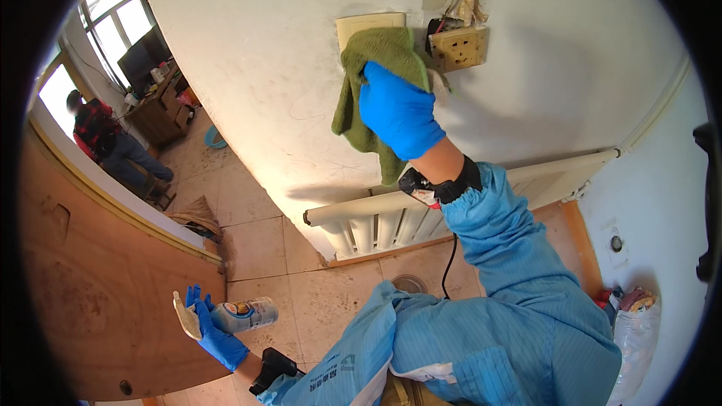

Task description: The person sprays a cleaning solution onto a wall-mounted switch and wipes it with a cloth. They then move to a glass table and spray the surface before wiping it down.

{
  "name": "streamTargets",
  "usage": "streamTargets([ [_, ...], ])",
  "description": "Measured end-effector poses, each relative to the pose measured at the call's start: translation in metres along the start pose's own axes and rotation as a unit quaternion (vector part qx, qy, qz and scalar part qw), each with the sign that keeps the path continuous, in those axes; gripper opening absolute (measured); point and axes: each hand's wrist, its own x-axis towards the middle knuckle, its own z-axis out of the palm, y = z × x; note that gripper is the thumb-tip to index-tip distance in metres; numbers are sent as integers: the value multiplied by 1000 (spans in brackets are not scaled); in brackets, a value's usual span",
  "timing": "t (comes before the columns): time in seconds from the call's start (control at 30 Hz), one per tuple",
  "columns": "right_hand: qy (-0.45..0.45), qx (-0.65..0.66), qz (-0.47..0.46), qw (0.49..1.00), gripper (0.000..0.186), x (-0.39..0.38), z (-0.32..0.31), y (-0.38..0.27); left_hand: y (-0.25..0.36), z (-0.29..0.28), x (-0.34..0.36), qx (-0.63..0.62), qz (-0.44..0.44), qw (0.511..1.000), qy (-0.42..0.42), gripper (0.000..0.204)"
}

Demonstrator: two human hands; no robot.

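Note:
My right hand [398,113], in a blue glove, grips a green cloth [353,98] against a cream switch plate [368,20] on the white wall. Just right of the cloth, a yellowed socket box [459,47] hangs askew with cable and wires behind it. The cloth covers the lower part of the plate. My left hand [218,334], also gloved in blue, is low at the left, its fingers round a cylindrical spray bottle [250,314] with a pale top, held on its side.
A white radiator [365,233] runs along the wall below. A wooden door [105,271] stands at left. Through the doorway are a person [113,143] in a red plaid top, a cabinet [154,113] with a screen, and a blue basin [216,137]. A filled bag [635,346] stands at the right.

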Motion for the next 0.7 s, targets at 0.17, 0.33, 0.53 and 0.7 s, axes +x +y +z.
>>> streamTargets([
  [0.17, 17, 13, 33, 999, 8, 15, -4, 3, -1, -2, -1, -1, -3, 1000, 9, 45],
  [0.33, 13, 2, 24, 1000, 6, 4, 7, -3, -1, -3, -3, 2, 2, 1000, 14, 46],
  [0.53, -17, -18, 28, 999, 7, 5, -3, 2, -9, -8, 1, -3, 4, 1000, 10, 46],
  [0.7, -6, 9, 61, 998, 7, 16, -3, 1, -9, -9, 2, 4, 5, 1000, 1, 46],
])
